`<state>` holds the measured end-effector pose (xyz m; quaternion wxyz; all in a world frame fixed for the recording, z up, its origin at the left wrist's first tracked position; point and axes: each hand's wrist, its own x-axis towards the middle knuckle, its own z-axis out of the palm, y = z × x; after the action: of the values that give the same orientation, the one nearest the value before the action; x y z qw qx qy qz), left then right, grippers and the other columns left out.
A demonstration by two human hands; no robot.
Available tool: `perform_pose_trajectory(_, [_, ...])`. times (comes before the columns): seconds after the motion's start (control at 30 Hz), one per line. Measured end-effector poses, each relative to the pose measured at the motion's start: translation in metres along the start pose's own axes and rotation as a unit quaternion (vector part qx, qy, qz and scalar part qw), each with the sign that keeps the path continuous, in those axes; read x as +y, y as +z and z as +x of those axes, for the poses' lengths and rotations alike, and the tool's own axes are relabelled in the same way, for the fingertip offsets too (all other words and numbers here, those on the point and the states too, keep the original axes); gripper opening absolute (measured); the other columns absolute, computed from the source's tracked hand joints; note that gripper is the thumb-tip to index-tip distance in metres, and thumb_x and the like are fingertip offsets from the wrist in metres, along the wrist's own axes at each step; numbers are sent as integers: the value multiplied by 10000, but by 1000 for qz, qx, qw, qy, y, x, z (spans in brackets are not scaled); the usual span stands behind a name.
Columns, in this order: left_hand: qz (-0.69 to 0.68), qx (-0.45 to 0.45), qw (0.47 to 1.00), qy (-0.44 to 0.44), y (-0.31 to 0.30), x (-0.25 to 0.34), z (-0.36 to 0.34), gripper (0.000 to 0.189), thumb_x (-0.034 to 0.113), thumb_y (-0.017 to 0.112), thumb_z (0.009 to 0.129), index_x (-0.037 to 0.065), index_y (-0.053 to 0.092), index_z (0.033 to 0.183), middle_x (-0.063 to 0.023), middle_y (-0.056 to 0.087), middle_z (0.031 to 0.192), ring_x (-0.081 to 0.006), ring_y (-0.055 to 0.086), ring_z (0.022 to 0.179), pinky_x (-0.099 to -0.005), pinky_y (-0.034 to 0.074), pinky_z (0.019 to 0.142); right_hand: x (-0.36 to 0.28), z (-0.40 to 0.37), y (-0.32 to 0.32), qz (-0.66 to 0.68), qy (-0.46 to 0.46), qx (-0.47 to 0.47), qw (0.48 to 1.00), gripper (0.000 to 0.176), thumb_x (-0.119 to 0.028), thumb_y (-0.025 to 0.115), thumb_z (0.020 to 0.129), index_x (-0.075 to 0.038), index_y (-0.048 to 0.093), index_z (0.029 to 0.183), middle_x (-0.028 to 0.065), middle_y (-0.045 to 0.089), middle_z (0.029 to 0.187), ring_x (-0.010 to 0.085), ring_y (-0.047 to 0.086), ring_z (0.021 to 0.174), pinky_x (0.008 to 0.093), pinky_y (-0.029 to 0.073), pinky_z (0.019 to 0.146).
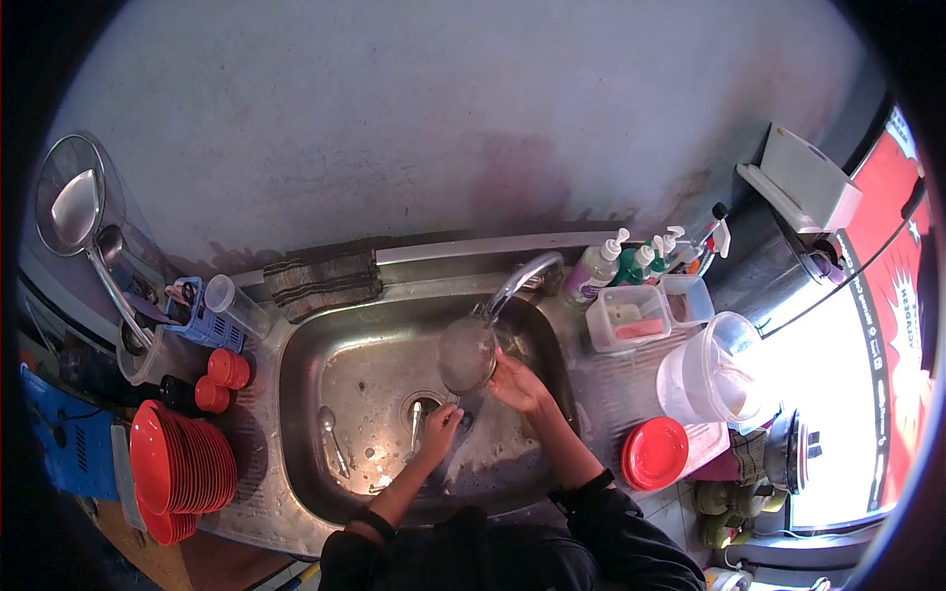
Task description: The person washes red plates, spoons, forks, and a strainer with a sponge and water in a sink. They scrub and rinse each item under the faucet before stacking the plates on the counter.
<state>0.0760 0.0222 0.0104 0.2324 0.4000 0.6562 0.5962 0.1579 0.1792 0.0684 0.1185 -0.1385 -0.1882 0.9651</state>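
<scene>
Under the curved faucet point(522, 276), my right hand point(518, 382) grips a see-through round vessel point(463, 353) by its right side, tilted over the sink point(340, 340). My left hand point(440, 433) is closed just below the vessel, near the drain; I cannot tell what, if anything, its fingers hold. One spoon point(330, 426) lies on the basin floor at left, and another piece of cutlery point(416, 426) rests by the drain, left of my left hand. The basin is wet, with droplets on its metal.
Stacked red plates point(187, 458) and red cups point(219, 379) stand on the left drainboard beside a blue basket point(209, 320). A cloth point(323, 283) hangs at the back rim. Pump bottles point(596, 268), clear containers point(626, 317), a bucket point(709, 369) and red dishes point(655, 451) crowd the right.
</scene>
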Motion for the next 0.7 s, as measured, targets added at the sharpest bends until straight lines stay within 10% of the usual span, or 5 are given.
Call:
perform_pose_trajectory(0.17, [5,-29,999,-30,-2,9,-2,262,125,476,764,-6,320,598,-25,265,544,-105,281,520,-248,263,476,1,2,-15,70,16,-67,995,256,-238,428,811,-62,466,993,21,523,919,121,468,842,240,360,713])
perform_pose_trajectory(0.33, [42,-6,999,23,-3,7,0,226,124,493,748,-20,382,613,-106,338,527,-186,352,463,-286,295,453,-5,-5,24,-29,-26,95,995,170,-210,471,792,-79,530,883,-27,541,746,84,486,647,214,376,587])
perform_pose_trajectory(0.7, [119,-33,992,16,-6,3,2,199,154,469,762,-22,431,677,-148,408,575,-280,426,514,-329,335,486,-2,0,28,-248,-111,135,953,119,-110,491,762,-44,534,851,4,544,764,87,499,687,205,376,606])
